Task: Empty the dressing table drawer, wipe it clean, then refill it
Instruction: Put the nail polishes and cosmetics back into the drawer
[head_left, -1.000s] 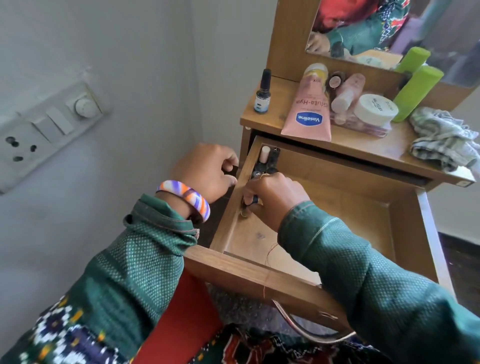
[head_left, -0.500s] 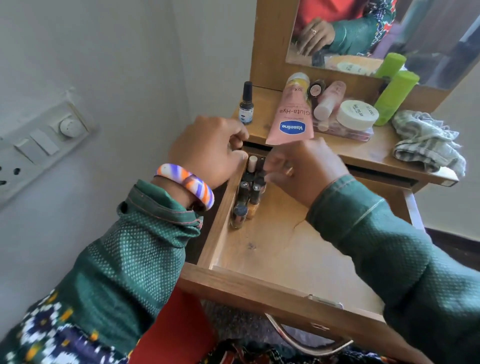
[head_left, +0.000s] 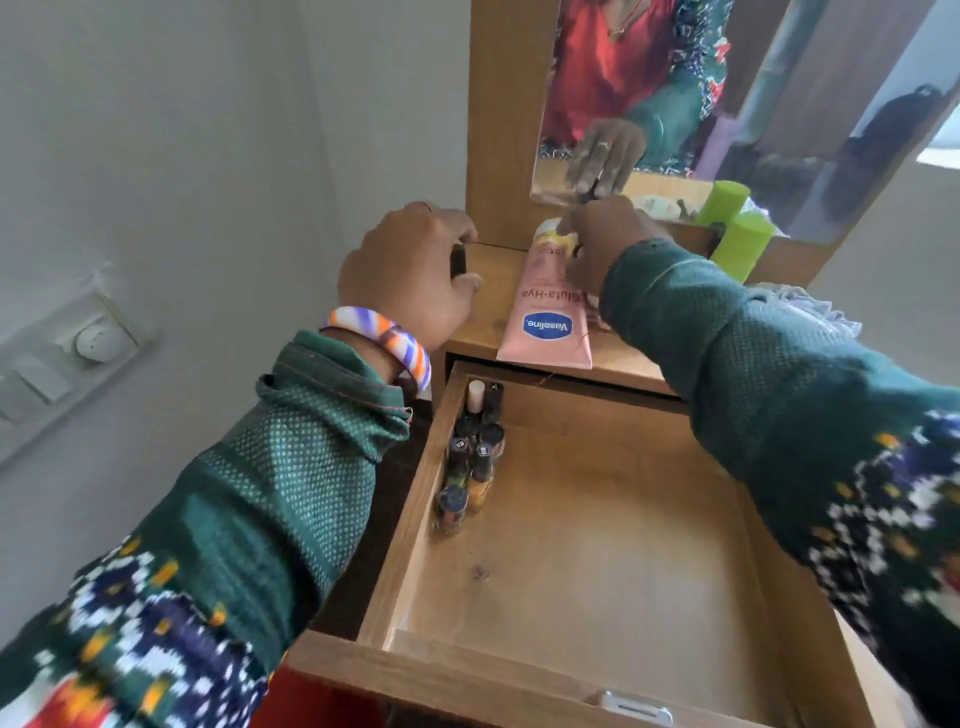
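Wooden dressing-table surface (head_left: 618, 366) under a mirror carries what is left to refill; the small dark bottle (head_left: 457, 260) stands upright at its left end, long axis vertical, inside the curled fingers of the left hand (head_left: 410, 275), which grip it; the right hand (head_left: 605, 244) reaches behind the pink Vaseline tube (head_left: 545, 322), its fingers' state hidden; the open drawer (head_left: 597, 545) lies below, nail polish bottles (head_left: 470, 457) lining its left wall.
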